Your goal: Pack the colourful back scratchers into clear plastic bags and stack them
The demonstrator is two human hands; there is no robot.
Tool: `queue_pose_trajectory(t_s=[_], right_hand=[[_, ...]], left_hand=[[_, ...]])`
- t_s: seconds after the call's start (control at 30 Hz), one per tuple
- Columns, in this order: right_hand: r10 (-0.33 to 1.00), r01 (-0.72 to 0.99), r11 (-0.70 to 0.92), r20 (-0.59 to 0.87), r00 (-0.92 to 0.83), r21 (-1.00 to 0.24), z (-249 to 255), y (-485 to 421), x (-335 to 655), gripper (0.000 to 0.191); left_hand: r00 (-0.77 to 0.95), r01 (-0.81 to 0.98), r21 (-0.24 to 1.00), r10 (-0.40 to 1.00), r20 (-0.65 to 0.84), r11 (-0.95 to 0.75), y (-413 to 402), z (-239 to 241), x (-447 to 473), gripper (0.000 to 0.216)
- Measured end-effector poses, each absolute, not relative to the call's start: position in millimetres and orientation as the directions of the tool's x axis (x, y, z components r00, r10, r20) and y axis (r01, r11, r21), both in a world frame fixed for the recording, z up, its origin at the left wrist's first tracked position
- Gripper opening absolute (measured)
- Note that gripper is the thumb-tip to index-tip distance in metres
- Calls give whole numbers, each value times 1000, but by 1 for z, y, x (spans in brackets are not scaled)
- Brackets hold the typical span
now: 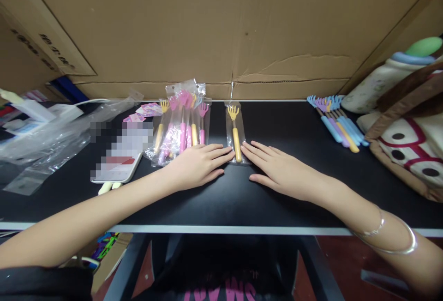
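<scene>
A yellow back scratcher point(236, 139) in a clear plastic sleeve lies on the black table, its claw end pointing away from me. My left hand point(199, 166) rests flat at its left side, fingertips at the sleeve's edge. From the other side, my right hand point(277, 169) lies flat with its fingertips at the sleeve's right edge. Both hands have their fingers stretched out and hold nothing. Just beyond my left hand is a pile of bagged back scratchers point(183, 128) in pink, yellow and purple. Several unbagged back scratchers point(339, 123) in blue, purple and yellow lie at the right.
A phone point(121, 155) with a cable lies left, near small printed cards point(145, 111) and empty clear plastic sleeves point(69, 135). At the right stand a patterned bag point(408, 148) and a white bottle point(377, 84). A cardboard wall point(221, 28) closes the back.
</scene>
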State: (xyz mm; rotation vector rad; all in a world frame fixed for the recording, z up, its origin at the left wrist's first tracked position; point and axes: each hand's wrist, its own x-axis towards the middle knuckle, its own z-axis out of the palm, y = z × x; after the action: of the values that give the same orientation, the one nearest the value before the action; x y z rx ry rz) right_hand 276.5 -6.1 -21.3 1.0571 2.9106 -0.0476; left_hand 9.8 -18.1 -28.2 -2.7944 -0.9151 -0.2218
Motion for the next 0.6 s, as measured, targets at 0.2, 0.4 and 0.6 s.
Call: queue_pose_trajectory(t_s=[0.2,0.4,0.6], right_hand=[[644,646,763,-56,-763,-12,-21,-5,277,72],[638,639,769,-55,-768,-10,-20,-5,276,73],[629,629,777,-37,-777,-13,-21,-4,277,73]], left_hand=[[803,590,-132,561,202,-797,-18,-28,10,45],[808,585,-152,555,198,-797,-17,-28,10,46],[808,583,-149,552,203,-799,-16,-29,9,45]])
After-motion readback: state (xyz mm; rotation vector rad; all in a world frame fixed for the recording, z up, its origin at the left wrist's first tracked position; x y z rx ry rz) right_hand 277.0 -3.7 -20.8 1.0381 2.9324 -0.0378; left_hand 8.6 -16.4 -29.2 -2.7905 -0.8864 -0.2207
